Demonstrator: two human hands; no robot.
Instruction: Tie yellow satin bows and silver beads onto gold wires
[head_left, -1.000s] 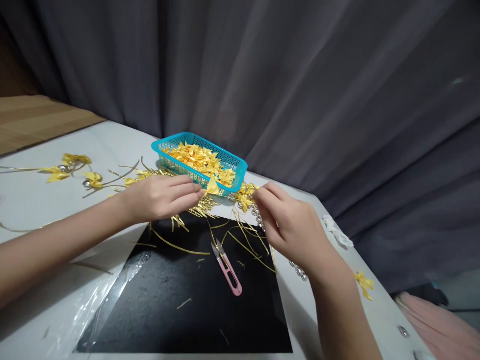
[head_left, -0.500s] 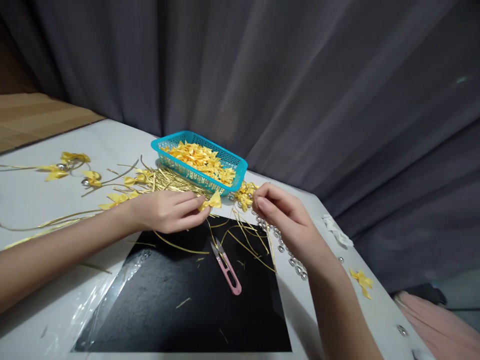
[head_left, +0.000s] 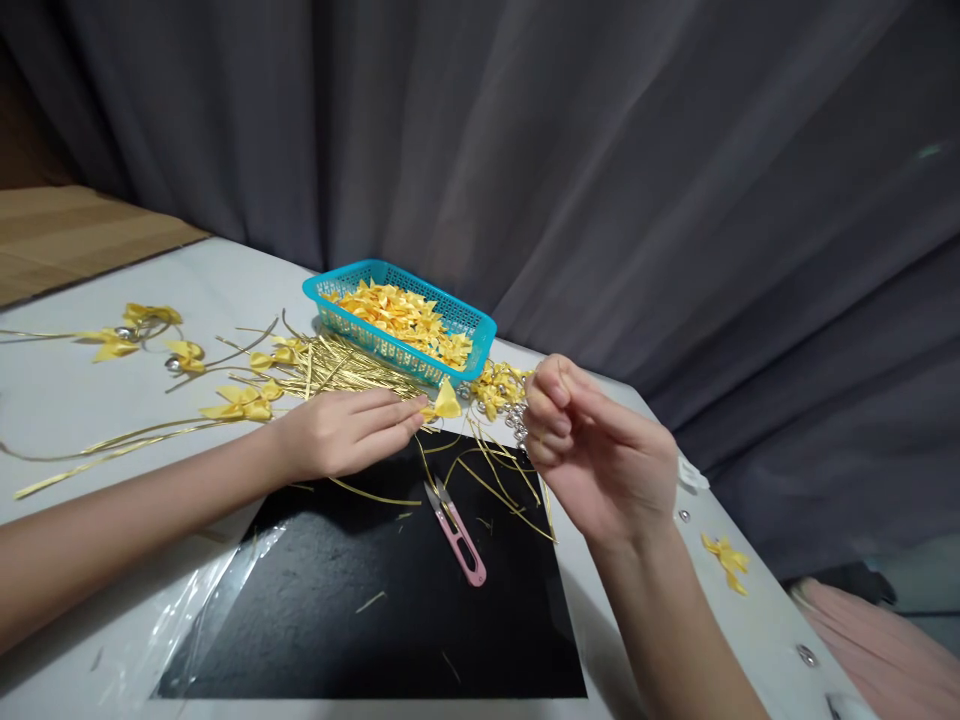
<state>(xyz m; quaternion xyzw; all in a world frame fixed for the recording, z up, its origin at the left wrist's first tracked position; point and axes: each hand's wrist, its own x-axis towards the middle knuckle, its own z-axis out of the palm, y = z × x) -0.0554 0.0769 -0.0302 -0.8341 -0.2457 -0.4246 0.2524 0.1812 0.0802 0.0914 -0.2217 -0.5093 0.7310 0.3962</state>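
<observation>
My left hand [head_left: 364, 430] pinches a yellow ribbon bow [head_left: 447, 400] at its fingertips, just in front of the blue basket [head_left: 484, 345]. To the right, my right hand [head_left: 600, 440] is raised with thumb and fingers closed together; what they hold, if anything, is too small to make out. Pink thread snips [head_left: 466, 550] lie on the black mat [head_left: 360, 620] below the hands. Gold cords [head_left: 337, 368] are heaped beside the basket, which is filled with yellow bows [head_left: 401, 318].
Bows with cords [head_left: 244, 402] lie left on the white table [head_left: 60, 400]. Silver pieces [head_left: 516, 420] and more bows [head_left: 495, 388] sit behind my right hand. One bow [head_left: 724, 562] lies far right. A dark curtain [head_left: 525, 150] hangs behind the table.
My right hand has moved right and turned, showing more of its palm. My left hand has shifted slightly right with the bow, its fingers straighter.
</observation>
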